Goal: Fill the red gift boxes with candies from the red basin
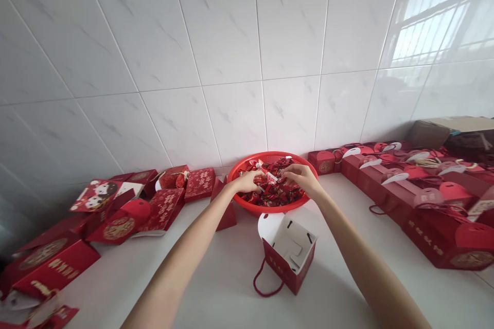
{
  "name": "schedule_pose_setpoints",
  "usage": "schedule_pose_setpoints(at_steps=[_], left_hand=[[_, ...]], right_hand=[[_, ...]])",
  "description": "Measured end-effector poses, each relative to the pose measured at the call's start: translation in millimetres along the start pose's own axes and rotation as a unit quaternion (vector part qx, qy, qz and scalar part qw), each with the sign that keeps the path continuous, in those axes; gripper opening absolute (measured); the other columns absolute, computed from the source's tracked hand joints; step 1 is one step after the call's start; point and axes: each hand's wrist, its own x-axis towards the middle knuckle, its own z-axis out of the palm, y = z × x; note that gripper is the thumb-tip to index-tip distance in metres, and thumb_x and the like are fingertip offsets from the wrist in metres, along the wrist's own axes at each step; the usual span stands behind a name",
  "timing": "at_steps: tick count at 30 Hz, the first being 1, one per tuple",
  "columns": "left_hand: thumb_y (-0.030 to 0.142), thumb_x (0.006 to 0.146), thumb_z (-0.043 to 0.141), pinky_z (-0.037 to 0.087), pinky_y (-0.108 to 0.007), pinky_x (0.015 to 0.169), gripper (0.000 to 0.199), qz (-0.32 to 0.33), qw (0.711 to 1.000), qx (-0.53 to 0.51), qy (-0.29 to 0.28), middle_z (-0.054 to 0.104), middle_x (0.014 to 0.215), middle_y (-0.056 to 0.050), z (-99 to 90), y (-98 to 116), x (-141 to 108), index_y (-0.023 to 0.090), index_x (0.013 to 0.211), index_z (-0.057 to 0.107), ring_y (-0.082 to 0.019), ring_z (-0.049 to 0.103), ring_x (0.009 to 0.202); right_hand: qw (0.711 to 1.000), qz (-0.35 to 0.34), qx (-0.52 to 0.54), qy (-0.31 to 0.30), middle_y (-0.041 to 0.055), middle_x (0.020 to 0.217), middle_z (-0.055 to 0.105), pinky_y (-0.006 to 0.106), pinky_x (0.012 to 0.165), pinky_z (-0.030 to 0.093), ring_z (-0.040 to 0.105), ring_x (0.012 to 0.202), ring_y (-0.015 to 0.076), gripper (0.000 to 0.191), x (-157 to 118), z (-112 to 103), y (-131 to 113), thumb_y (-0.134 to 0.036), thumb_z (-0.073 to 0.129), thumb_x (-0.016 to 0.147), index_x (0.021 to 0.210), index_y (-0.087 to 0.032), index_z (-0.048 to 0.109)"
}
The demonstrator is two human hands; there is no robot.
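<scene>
A red plastic basket [252,209] full of wrapped candies [276,195] stands against the wall. Both hands reach into it. On the left side, my left hand [248,182] has its fingers curled round a red-and-white wrapped candy [270,178]. Opposite it, my right hand [303,177] dips in from the right, its thumb and fingers bent together over the wrappers; what they pinch is hidden. In front of the basket, between my forearms, a red gift box [287,269] stands with its top open. Its white inside shows, and a dark red cord handle [266,294] hangs onto the table.
Several red gift boxes [50,267] and flat red packets [164,208] lie at the left. More closed red boxes [440,236] stand in rows at the right, with a cardboard box [428,133] behind. A tiled wall [231,113] borders the white table [216,288].
</scene>
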Motion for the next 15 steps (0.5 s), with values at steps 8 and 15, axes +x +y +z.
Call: schedule_pose_setpoints(at_steps=[8, 15], left_hand=[[0.025, 0.067, 0.079, 0.039, -0.042, 0.112, 0.052, 0.067, 0.981, -0.176, 0.046, 0.065, 0.133, -0.008, 7.9, 22, -2, 0.021, 0.118, 0.069, -0.028, 0.056, 0.129], [0.034, 0.072, 0.075, 0.034, -0.045, 0.117, 0.064, 0.093, 0.958, -0.262, 0.076, 0.059, 0.141, -0.008, 14.5, 49, -1, 0.025, 0.134, 0.062, -0.03, 0.045, 0.139]], right_hand=[[0.999, -0.003, -0.038, 0.014, 0.0015, 0.065, 0.069, 0.026, 0.05, 0.054, 0.065, 0.055, 0.0158, 0.014, -1, -1, 1, -0.032, 0.075, 0.073, 0.077, -0.02, 0.069], [0.999, 0.01, -0.033, 0.002, 0.0033, 0.084, 0.073, 0.025, 0.053, 0.056, 0.069, 0.064, 0.0156, 0.025, -2, 0, -1, -0.03, 0.076, 0.075, 0.096, -0.019, 0.066]])
